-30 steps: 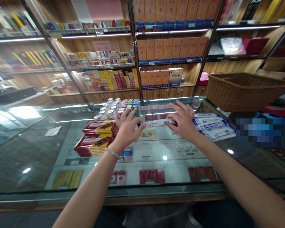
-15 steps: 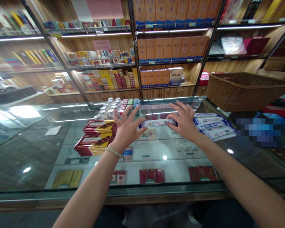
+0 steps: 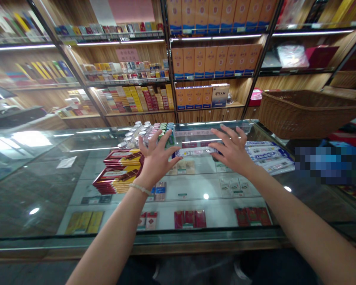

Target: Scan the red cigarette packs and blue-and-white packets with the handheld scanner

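A long, slim white-and-blue packet [image 3: 197, 151] lies crosswise on the glass counter, its kind unclear. At its left end is my left hand [image 3: 154, 157], fingers spread, with thumb and forefinger apart around that end. My right hand [image 3: 231, 152] is at the other end, its fingers also spread and its thumb and forefinger apart. Neither hand appears to grip the packet. Stacked chocolate bars [image 3: 118, 176] in red and yellow wrappers lie beside my left hand, which partly hides them. Several similar blue-and-white packets [image 3: 268, 156] lie to the right of my right hand.
Small lidded bottles [image 3: 138, 132] stand in rows behind the chocolate. A wicker basket [image 3: 308, 114] sits at the back right. Beneath the glass countertop [image 3: 195, 198] are cigarette packs [image 3: 190, 219]. Shelves with orange boxes [image 3: 210, 61] line the wall. A paper slip [image 3: 67, 162] lies at left.
My hands have drawn slightly apart, the left one moving left and the right one moving right, with the right finger and thumb easing off the packet. The packet has barely shifted.
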Tool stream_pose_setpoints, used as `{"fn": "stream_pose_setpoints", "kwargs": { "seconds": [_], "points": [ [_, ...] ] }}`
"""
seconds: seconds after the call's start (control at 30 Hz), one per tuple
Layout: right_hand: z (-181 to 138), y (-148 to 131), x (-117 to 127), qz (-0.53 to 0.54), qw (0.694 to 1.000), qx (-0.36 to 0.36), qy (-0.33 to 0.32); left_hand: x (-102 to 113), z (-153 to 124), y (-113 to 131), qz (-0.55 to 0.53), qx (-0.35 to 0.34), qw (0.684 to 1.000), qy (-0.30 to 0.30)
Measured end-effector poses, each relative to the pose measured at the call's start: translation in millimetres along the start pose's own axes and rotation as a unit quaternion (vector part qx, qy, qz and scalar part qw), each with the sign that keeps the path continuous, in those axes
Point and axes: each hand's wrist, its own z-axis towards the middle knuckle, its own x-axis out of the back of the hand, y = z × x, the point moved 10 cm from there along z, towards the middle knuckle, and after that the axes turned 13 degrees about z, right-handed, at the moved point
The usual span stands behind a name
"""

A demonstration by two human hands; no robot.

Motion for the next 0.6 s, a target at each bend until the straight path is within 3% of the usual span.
{"fn": "stream_pose_setpoints", "kwargs": {
  "seconds": [0.13,0.37,0.6],
  "points": [
    [0,-1,5,-0.022,0.999,0.022,0.016,1,0,1,0.006,-0.001,1.000,0.001],
    [-1,6,5,-0.011,1.000,-0.002,-0.002,-1,0,-2,-0.001,0.004,1.000,0.001],
    [-6,38,-11,-0.003,0.989,-0.112,-0.097,2,1,-15,-0.003,0.034,0.999,0.026]
  ]
}}
